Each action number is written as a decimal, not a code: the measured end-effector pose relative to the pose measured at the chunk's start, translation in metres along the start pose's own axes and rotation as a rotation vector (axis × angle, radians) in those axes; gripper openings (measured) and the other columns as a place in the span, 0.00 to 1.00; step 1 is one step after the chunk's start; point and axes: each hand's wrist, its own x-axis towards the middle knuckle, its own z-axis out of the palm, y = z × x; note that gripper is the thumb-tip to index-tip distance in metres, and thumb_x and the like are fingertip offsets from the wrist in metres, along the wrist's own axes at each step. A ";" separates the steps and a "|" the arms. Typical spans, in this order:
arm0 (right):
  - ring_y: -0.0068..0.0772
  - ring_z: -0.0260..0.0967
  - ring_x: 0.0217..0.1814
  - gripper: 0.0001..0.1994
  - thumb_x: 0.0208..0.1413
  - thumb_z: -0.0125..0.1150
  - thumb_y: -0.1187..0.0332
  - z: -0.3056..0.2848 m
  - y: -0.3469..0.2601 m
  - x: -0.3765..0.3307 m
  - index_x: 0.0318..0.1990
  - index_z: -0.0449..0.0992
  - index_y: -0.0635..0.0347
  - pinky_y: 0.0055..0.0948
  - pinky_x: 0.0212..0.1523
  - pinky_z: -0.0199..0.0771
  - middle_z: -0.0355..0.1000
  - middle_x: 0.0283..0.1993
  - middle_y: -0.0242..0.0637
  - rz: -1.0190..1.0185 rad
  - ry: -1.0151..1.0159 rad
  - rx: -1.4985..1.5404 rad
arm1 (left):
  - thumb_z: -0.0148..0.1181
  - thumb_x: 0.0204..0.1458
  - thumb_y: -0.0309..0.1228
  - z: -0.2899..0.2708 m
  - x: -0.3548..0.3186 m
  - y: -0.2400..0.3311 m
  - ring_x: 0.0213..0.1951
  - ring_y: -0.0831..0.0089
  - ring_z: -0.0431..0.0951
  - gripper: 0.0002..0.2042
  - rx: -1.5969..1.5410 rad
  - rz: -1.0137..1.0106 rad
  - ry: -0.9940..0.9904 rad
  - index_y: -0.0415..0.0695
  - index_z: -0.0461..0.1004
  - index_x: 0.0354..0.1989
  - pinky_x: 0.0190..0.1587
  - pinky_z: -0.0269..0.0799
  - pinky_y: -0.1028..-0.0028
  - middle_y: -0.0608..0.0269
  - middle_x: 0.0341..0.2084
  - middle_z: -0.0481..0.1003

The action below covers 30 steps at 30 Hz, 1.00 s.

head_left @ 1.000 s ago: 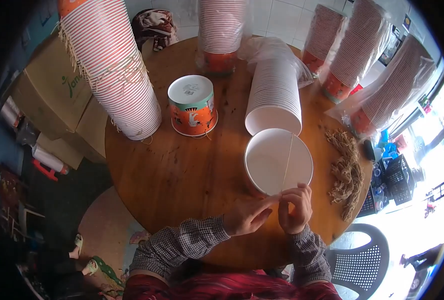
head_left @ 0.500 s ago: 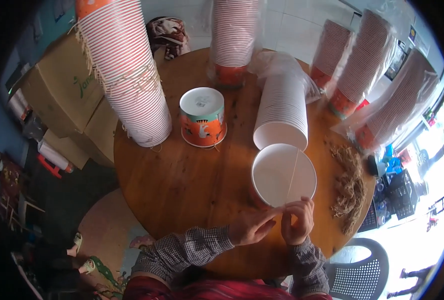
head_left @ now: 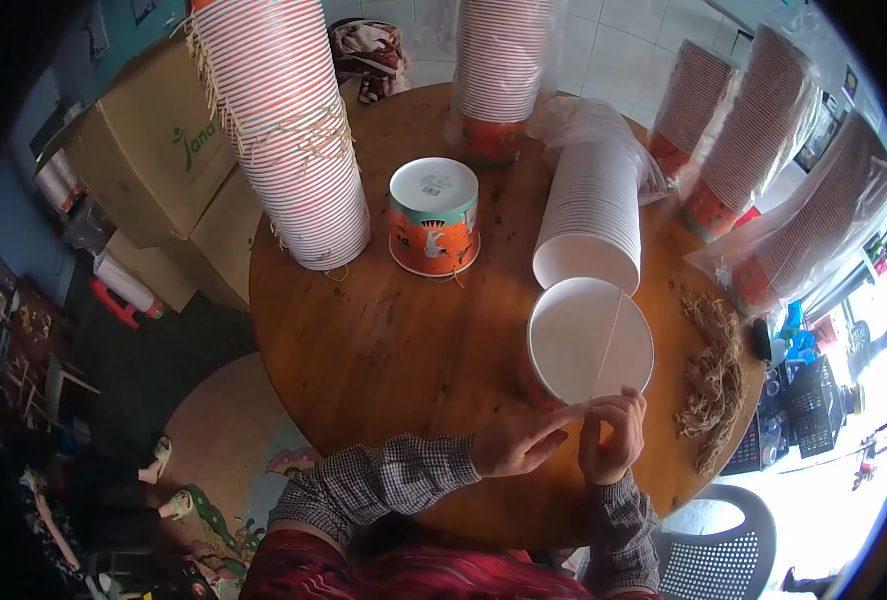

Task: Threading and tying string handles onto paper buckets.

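A paper bucket (head_left: 579, 340), white inside, stands mouth up near the front right of the round table. A thin string (head_left: 609, 345) runs across its opening from the far rim to the near rim. At the near rim, my left hand (head_left: 524, 440) and my right hand (head_left: 614, 440) meet with fingertips pinched together around the string's near end. What exactly each fingertip grips is too small to see. Just beyond the bucket lies a nested stack of white buckets (head_left: 594, 205) on its side, its far end in clear plastic.
An upside-down orange and green bucket (head_left: 434, 220) stands left of centre. A tall bucket stack (head_left: 299, 150) with strings hanging off it rises at the left. Wrapped stacks (head_left: 754, 135) line the far right. Brown twine (head_left: 714, 380) lies by the right edge, above a grey chair (head_left: 719, 550).
The whole view has shifted, so the table and everything on it appear further right and slightly higher. My hands stay pinched together at the bucket's near rim.
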 end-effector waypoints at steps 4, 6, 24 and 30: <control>0.37 0.72 0.36 0.11 0.41 0.61 0.83 -0.001 0.000 -0.001 0.33 0.71 0.59 0.44 0.52 0.65 0.74 0.32 0.36 0.005 0.007 -0.002 | 0.60 0.48 0.21 -0.001 0.002 0.004 0.30 0.55 0.80 0.29 -0.024 0.010 -0.008 0.46 0.63 0.61 0.32 0.77 0.64 0.51 0.37 0.77; 0.38 0.72 0.36 0.11 0.41 0.61 0.83 0.000 0.000 -0.002 0.33 0.71 0.59 0.44 0.52 0.65 0.74 0.32 0.36 0.005 0.010 -0.003 | 0.60 0.48 0.20 -0.002 0.002 0.003 0.31 0.55 0.80 0.29 -0.009 0.019 -0.009 0.46 0.63 0.61 0.32 0.77 0.63 0.51 0.38 0.77; 0.37 0.72 0.36 0.11 0.41 0.61 0.83 0.001 0.003 -0.004 0.33 0.71 0.59 0.43 0.51 0.66 0.75 0.32 0.37 0.006 0.022 0.002 | 0.58 0.50 0.18 -0.002 -0.003 0.001 0.38 0.63 0.80 0.26 0.023 -0.049 -0.077 0.42 0.64 0.61 0.40 0.76 0.70 0.54 0.43 0.77; 0.38 0.72 0.35 0.11 0.41 0.59 0.83 -0.001 0.001 0.001 0.32 0.71 0.59 0.43 0.50 0.66 0.74 0.32 0.37 0.002 0.016 -0.005 | 0.57 0.51 0.18 -0.003 -0.003 0.007 0.41 0.63 0.80 0.23 0.001 -0.042 -0.053 0.40 0.67 0.58 0.42 0.75 0.70 0.53 0.42 0.77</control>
